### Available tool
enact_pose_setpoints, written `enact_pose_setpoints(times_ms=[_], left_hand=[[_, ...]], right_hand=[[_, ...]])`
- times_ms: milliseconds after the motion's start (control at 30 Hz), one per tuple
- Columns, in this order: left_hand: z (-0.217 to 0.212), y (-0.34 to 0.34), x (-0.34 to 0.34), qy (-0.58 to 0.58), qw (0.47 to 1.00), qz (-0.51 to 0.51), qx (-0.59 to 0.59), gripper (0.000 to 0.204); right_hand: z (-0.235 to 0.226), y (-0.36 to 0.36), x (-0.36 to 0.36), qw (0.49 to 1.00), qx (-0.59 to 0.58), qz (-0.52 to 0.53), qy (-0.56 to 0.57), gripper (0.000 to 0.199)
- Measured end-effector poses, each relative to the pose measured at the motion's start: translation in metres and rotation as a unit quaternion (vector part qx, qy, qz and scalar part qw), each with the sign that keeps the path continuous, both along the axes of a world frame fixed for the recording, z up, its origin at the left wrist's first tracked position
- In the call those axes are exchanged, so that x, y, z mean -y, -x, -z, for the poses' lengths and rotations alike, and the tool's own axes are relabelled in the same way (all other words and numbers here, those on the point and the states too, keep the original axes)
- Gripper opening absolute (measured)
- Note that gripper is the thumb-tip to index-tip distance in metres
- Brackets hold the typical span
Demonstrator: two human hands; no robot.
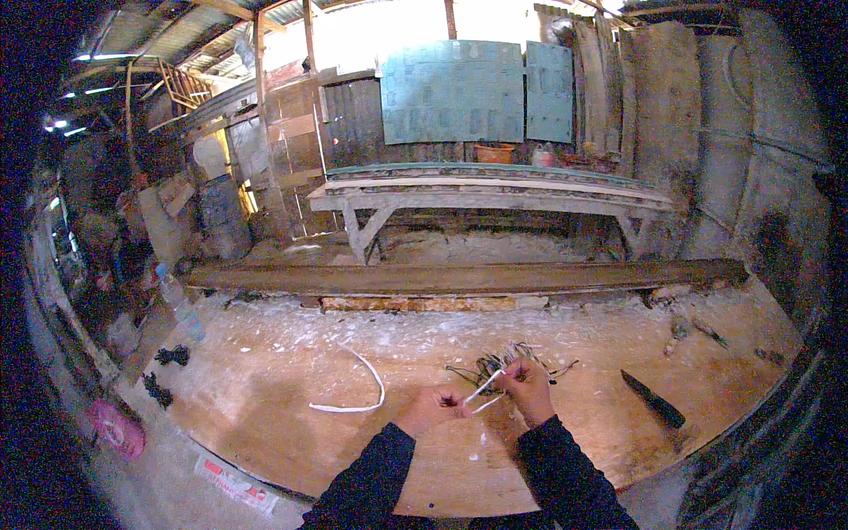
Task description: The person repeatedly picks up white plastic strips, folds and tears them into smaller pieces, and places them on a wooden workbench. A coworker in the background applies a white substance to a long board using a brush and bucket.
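Observation:
Between my two hands, just above a wooden board [291,442], runs a thin white cord or strip [481,390], bent into a narrow loop. My left hand [433,409] pinches its near end with curled fingers. The far end is gripped at the fingertips of my right hand [528,389]. Partly hidden behind the right hand lies a bundle of dark and pale strands [488,363]. Another white strip [382,389] lies curved on the board to the left. A black knife [652,397] rests flat at the right, apart from both hands.
White flakes dot the board. A long plank [468,278] crosses its far edge. Black clumps [172,356] and a clear plastic bottle [168,284] are at the left; a pink bag [117,428] sits lower down. Farther back stands a long wooden bench [495,187].

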State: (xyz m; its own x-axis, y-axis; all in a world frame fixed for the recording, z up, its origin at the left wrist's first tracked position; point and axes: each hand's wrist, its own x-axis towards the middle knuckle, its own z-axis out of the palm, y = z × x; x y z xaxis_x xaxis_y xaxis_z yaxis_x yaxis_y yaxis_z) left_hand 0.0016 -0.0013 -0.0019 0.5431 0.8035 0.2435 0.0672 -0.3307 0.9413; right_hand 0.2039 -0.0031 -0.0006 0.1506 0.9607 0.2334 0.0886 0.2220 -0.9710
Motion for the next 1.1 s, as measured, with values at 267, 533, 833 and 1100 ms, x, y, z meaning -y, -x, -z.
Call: enact_pose_setpoints(times_ms=[267, 533, 833, 1100], left_hand=[[-0.011, -0.011, 0.019, -0.004, 0.997, 0.067, -0.048, 0.02], [0.0, -0.001, 0.003, -0.024, 0.998, -0.051, -0.015, 0.023], [0.002, 0.028, -0.026, 0.012, 0.929, -0.349, 0.118, 0.017], [0.005, 0.022, -0.02, 0.049, 0.912, -0.371, 0.167, 0.018]], right_hand=[[0.002, 0.001, -0.006, 0.988, 0.011, 0.054, -0.142, 0.017], [-0.01, 0.007, 0.004, 0.986, 0.091, 0.086, -0.106, 0.01], [-0.017, 0.006, 0.012, 0.943, 0.099, -0.312, -0.06, 0.015], [-0.019, 0.031, 0.03, 0.882, 0.191, -0.422, -0.088, 0.022]])
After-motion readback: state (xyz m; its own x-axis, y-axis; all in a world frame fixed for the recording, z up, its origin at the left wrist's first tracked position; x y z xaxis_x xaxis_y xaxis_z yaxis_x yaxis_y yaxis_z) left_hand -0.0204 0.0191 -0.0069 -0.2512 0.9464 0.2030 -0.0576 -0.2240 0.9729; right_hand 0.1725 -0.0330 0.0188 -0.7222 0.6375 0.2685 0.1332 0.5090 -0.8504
